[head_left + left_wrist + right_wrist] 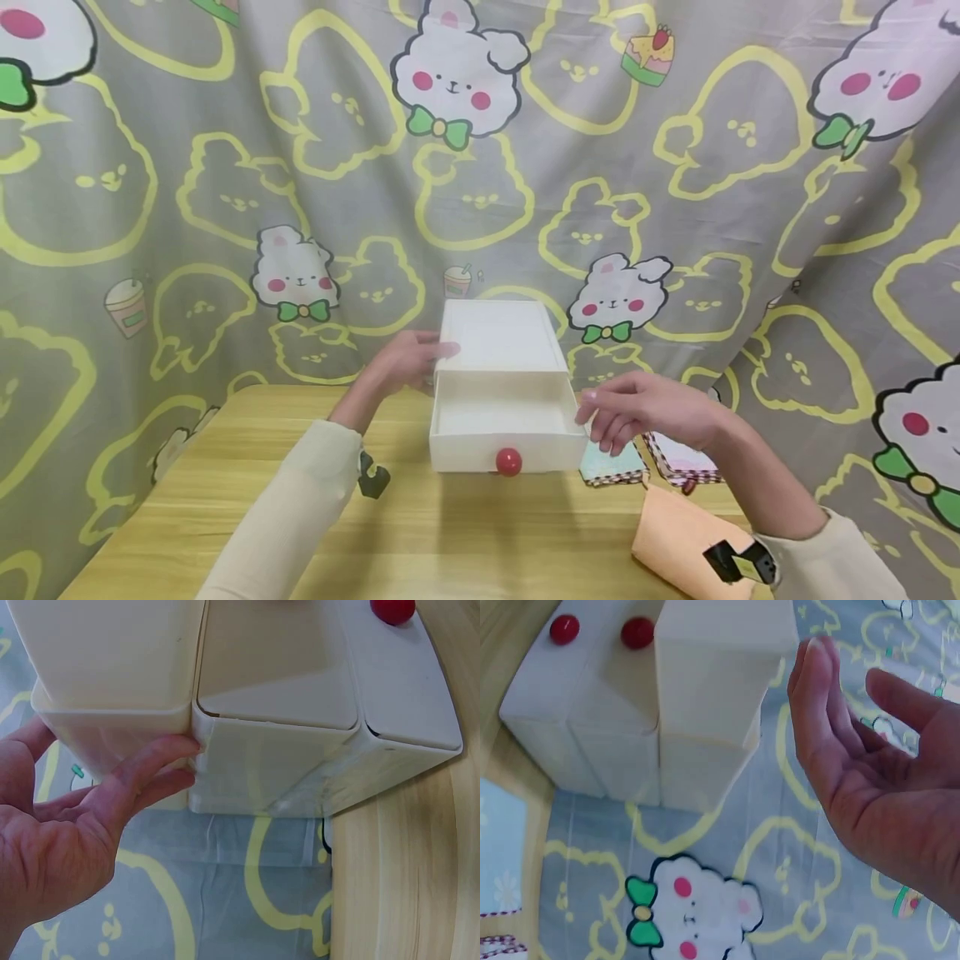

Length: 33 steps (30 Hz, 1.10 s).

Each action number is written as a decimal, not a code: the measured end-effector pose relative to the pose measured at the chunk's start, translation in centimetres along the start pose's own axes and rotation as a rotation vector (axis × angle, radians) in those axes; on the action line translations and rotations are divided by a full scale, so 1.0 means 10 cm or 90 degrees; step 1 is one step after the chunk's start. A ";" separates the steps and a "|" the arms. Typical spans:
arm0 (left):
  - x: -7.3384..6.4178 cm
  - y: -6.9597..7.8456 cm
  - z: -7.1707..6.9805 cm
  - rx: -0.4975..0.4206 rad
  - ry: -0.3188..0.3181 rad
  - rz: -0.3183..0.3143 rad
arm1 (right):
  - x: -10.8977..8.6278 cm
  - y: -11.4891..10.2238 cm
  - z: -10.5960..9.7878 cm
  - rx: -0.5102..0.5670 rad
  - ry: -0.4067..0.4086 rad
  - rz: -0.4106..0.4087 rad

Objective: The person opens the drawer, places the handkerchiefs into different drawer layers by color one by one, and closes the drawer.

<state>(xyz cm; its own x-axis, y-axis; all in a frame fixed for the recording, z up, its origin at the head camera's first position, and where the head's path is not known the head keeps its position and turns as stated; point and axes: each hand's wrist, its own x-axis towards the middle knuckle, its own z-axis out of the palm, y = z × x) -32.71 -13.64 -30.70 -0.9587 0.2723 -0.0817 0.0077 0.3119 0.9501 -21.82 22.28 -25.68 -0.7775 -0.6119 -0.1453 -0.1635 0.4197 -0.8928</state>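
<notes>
A white drawer cabinet stands on the wooden table, its top drawer pulled out toward me. A round red knob sits on that drawer's front, and the drawer's white inside shows. My left hand rests on the cabinet's upper left edge, one digit over the top. Other fingers lie against its side in the left wrist view. Beside the drawer's front right corner is my right hand, fingers loosely bent and holding nothing. In the right wrist view, a gap separates its fingertips from the drawer.
Below the top drawer, two closed drawers with red knobs show in the right wrist view. A mint folded cloth, a pale pink one and an orange cloth item lie right on the table. A patterned curtain hangs behind.
</notes>
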 end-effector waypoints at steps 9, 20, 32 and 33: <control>0.01 0.00 0.03 0.002 0.002 0.003 | -0.05 0.31 -0.29 0.027 0.080 -0.001; 0.00 0.02 0.01 0.007 0.007 -0.009 | -0.20 0.76 -0.49 0.022 0.122 0.055; 0.02 -0.01 0.00 0.001 0.010 -0.003 | -0.41 1.55 -0.67 0.096 0.111 0.114; 0.02 -0.01 0.00 0.002 0.010 -0.001 | -0.43 1.61 -0.68 0.101 0.111 0.118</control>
<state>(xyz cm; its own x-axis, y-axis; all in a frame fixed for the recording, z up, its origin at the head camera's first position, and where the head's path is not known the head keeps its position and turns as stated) -32.91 -13.59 -30.87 -0.9629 0.2581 -0.0788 0.0070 0.3156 0.9489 -25.19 36.25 -36.57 -0.8797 -0.4048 -0.2496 0.0779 0.3951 -0.9153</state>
